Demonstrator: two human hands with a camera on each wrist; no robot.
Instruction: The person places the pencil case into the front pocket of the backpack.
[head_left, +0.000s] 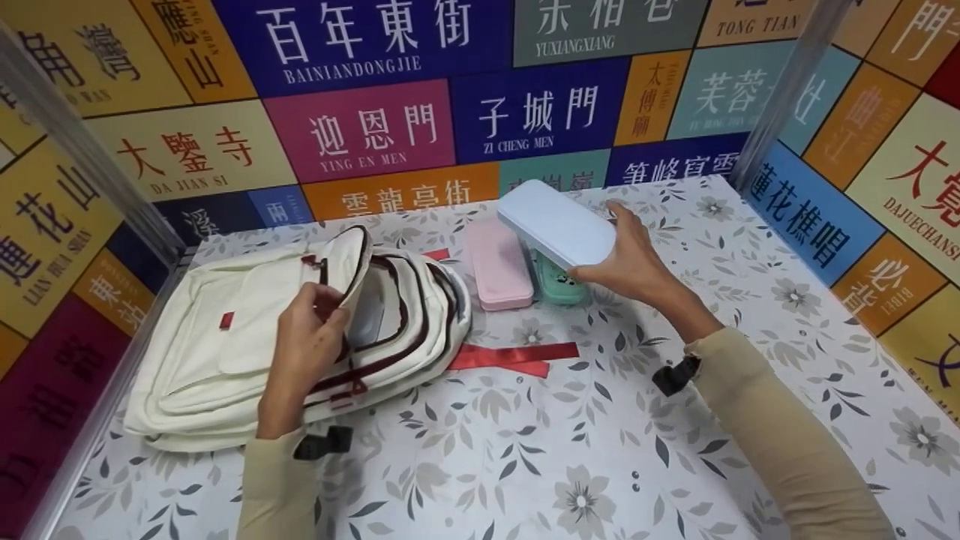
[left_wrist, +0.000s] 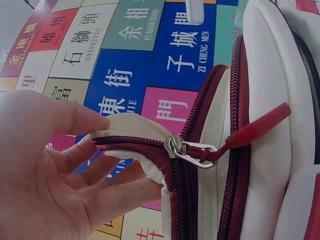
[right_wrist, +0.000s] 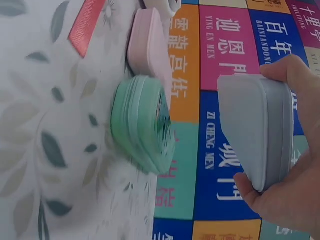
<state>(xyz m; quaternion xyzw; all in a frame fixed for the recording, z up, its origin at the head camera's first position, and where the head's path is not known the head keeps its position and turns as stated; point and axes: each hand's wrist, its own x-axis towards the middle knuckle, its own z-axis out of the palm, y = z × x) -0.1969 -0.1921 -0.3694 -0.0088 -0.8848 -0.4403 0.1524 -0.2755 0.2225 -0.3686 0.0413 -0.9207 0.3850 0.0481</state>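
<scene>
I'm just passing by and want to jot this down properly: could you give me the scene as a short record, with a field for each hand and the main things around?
Left hand: pinches the edge of a pocket on the backpack
Right hand: grips the pale blue case, held above the table
Backpack: cream, dark red zips, lying on the table with a pocket open
Cases on the table: pink case and green case, side by side
Red straps: on the table beside the backpack
Backdrop: wall of coloured, lettered panels

The right fingers [right_wrist: 289, 70] hold 1 pale case [right_wrist: 255, 132] apart from 1 green case [right_wrist: 142, 125] and 1 pink case [right_wrist: 148, 42].
</scene>
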